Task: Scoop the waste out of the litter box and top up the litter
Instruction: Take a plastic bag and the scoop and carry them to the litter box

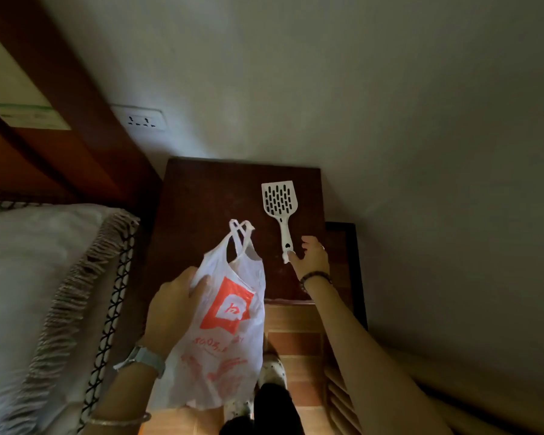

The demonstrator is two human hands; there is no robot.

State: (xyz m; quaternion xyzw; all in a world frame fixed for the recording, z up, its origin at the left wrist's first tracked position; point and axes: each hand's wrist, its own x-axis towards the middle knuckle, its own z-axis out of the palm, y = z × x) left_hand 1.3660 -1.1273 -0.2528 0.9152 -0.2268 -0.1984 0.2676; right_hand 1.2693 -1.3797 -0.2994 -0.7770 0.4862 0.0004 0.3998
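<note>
A white slotted litter scoop point(280, 206) lies on a dark wooden bedside table point(208, 208), its blade toward the wall and its handle toward me. My right hand point(311, 255) rests at the handle's end with fingers spread, the thumb touching the tip. My left hand point(175, 301) grips the side of a white plastic bag point(230, 328) with an orange logo, held over the table's front edge. The bag's handles stick up and its mouth gapes. No litter box is in view.
A bed with a pale fringed cover point(44, 293) lies to the left beside a wooden headboard point(60, 127). A wall socket point(140, 119) sits above the table. Tiled floor point(296, 337) and my shoes point(272, 370) show below. A dark frame point(355, 271) stands right of the table.
</note>
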